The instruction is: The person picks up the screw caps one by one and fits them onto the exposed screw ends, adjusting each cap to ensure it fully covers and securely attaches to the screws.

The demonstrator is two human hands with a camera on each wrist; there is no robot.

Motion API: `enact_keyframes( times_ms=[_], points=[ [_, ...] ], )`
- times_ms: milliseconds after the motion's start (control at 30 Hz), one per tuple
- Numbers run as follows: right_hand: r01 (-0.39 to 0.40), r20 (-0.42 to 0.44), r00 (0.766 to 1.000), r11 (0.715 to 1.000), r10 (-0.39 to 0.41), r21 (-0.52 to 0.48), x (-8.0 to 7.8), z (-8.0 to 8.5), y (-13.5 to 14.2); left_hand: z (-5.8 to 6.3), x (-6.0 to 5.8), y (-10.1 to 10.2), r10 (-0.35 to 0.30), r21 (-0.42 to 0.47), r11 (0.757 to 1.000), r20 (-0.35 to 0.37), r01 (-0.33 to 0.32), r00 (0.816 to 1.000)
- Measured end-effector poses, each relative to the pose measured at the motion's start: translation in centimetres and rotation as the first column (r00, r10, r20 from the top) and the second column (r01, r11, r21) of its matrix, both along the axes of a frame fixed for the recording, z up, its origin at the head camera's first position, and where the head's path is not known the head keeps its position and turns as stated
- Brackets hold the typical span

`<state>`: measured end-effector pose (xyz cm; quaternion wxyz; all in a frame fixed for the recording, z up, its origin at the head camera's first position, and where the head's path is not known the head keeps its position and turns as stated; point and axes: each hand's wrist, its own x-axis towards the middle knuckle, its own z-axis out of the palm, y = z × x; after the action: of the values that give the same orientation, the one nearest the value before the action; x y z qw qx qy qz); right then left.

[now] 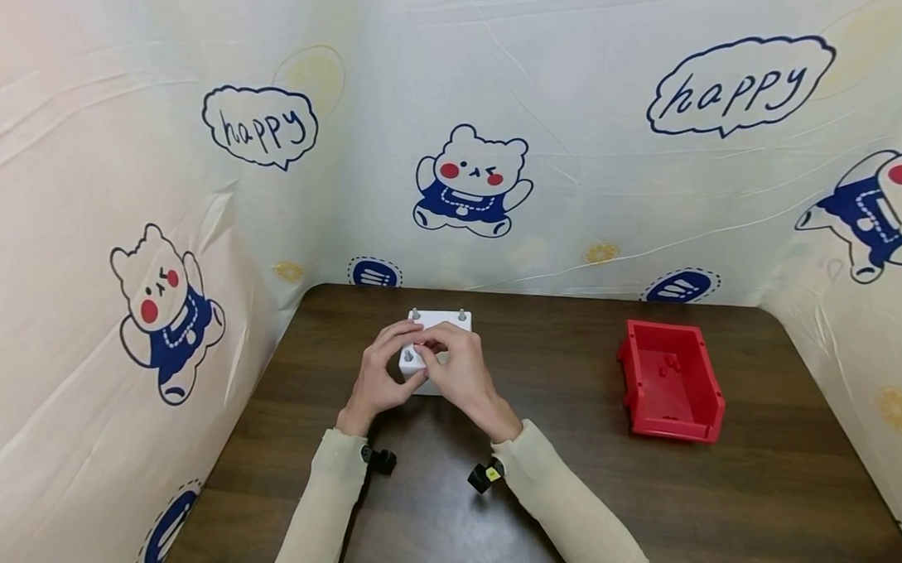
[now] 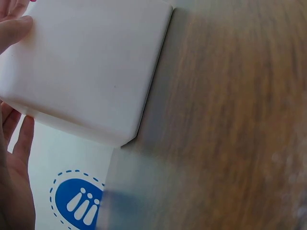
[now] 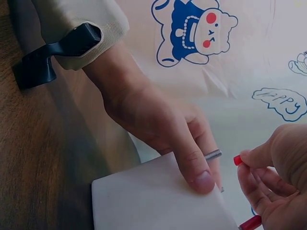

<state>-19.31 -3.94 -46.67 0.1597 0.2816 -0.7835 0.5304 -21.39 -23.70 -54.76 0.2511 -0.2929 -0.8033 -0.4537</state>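
A white block (image 1: pixel 442 318) with threaded metal studs (image 1: pixel 461 315) standing up at its corners sits near the table's far side. My left hand (image 1: pixel 376 374) grips its left side; in the right wrist view, the thumb lies on the front face of the block (image 3: pixel 139 206), beside a bare stud (image 3: pixel 213 154). Between thumb and forefinger my right hand (image 1: pixel 459 369) pinches a small red piece (image 3: pixel 238 160), apart from that stud in the right wrist view. Another red piece (image 3: pixel 250 223) shows at the block's edge, lower down.
An open red bin (image 1: pixel 696 418) stands to the right on the dark wooden table (image 1: pixel 548 500), with several small red pieces (image 1: pixel 669 362) inside. Printed cloth (image 1: pixel 588 187) hangs behind and along both sides. Each wrist carries a small black camera (image 1: pixel 481 479).
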Motion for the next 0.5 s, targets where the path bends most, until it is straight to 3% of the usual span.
enact_keyframes(
  times_ms=[500],
  points=[
    [-0.006,0.040,0.999,1.000,0.006,0.020,-0.30,0.15,-0.35,0.00,0.00,-0.04,0.004,0.012,1.000,0.014,-0.004,1.000]
  ],
)
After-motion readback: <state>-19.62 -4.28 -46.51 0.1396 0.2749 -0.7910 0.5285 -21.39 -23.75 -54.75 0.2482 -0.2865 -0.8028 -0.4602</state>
